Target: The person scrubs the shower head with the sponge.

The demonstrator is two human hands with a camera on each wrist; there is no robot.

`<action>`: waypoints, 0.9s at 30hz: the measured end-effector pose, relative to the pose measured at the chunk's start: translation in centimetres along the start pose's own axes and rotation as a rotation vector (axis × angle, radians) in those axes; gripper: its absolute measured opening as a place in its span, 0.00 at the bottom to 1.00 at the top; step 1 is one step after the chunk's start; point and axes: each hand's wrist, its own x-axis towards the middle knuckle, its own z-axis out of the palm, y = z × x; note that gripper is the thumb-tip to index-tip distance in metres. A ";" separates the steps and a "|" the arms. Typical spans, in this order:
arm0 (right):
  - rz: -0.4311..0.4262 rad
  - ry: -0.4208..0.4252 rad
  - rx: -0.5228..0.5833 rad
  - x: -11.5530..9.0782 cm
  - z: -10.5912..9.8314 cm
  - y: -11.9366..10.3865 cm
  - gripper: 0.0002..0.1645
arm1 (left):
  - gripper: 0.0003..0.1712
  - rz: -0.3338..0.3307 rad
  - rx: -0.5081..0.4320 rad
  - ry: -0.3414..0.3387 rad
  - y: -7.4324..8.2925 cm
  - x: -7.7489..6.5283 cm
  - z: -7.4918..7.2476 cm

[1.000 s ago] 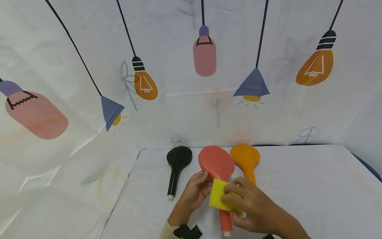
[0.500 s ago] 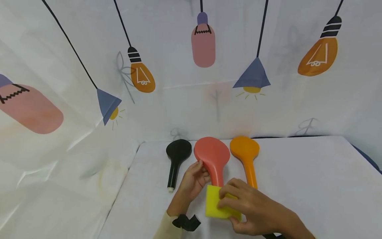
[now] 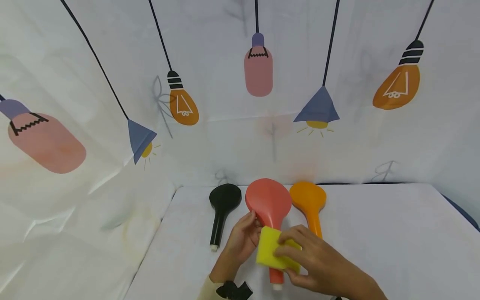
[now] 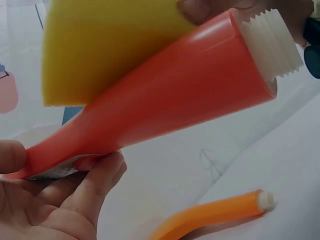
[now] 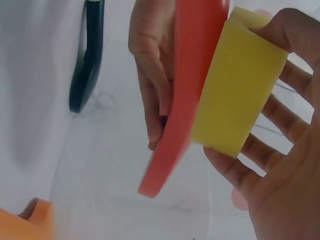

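The left hand (image 3: 241,241) pinches a coral-red plastic shower head with a rounded, flattened head and a straight handle (image 3: 268,200), its thumb on one face and fingers beneath, near where the head narrows. This shower head is raised off the white tabletop (image 3: 386,241), its white threaded plastic end (image 4: 274,45) pointing back toward the person. The right hand (image 3: 315,262) grips a yellow rectangular foam sponge (image 3: 268,248) between thumb and spread fingers, and the sponge lies against the handle, covering part of it in the head view. A glossy black plastic shower head (image 3: 222,212) lies to the left, and an orange plastic one (image 3: 309,202) to the right, its handle partly behind the right hand. Behind stands a white sheet (image 3: 225,150) printed with hanging lamps.
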 end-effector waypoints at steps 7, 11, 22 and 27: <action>0.133 0.002 -0.085 -0.6 0.2 0.8 0.16 | 0.22 -0.012 0.100 0.044 -0.9 0.3 0.2; 0.215 -0.006 -0.122 -0.9 0.2 1.2 0.18 | 0.24 -0.025 0.109 0.019 -1.1 0.4 0.2; 0.371 0.065 -0.237 -0.8 0.0 1.8 0.28 | 0.20 -0.027 0.087 -0.050 -0.9 0.6 0.3; 0.386 0.067 -0.221 -1.0 0.2 1.7 0.30 | 0.20 -0.030 0.048 -0.037 -0.9 0.4 0.4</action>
